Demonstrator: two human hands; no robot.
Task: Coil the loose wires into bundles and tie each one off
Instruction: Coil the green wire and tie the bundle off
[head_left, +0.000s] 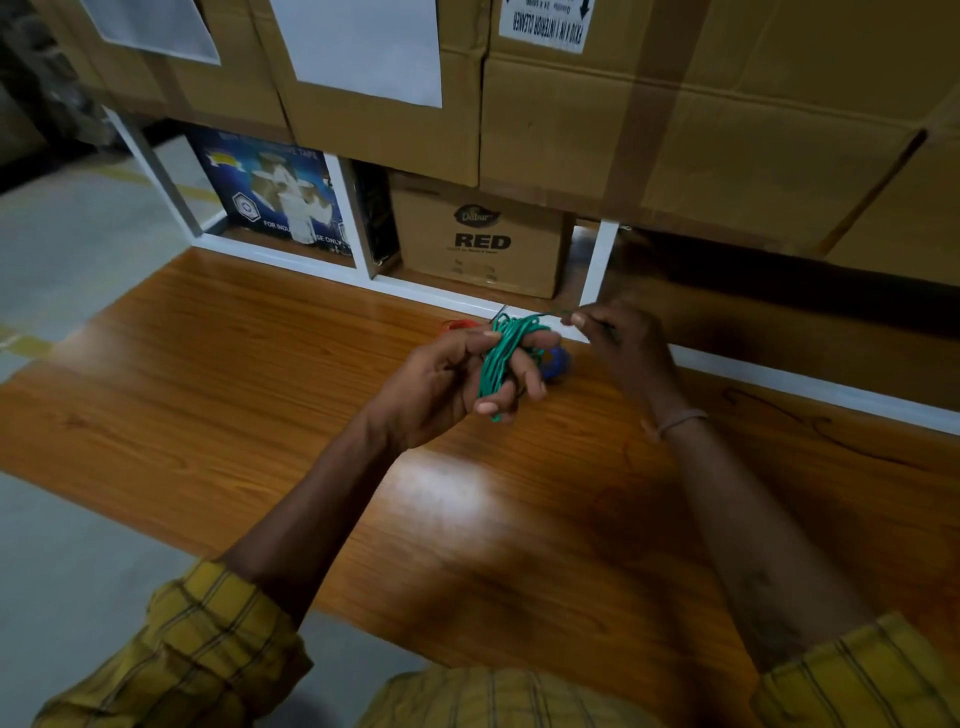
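Observation:
A coil of green wire (500, 353) is wrapped around the fingers of my left hand (457, 379), which grips it above the wooden table (260, 364). My right hand (618, 338) pinches the free end of the green wire and holds it taut to the right of the coil. A blue wire bundle (558, 364) lies on the table just behind my left fingers, partly hidden. A red-orange wire bundle (460, 325) lies at the table's far edge, mostly hidden by my left hand.
A white shelf frame (597, 265) runs along the table's far edge. It holds a brown carton marked RED (478, 244) and a blue printed box (270, 192). Large cardboard boxes (675, 104) are stacked above. Grey floor lies to the left.

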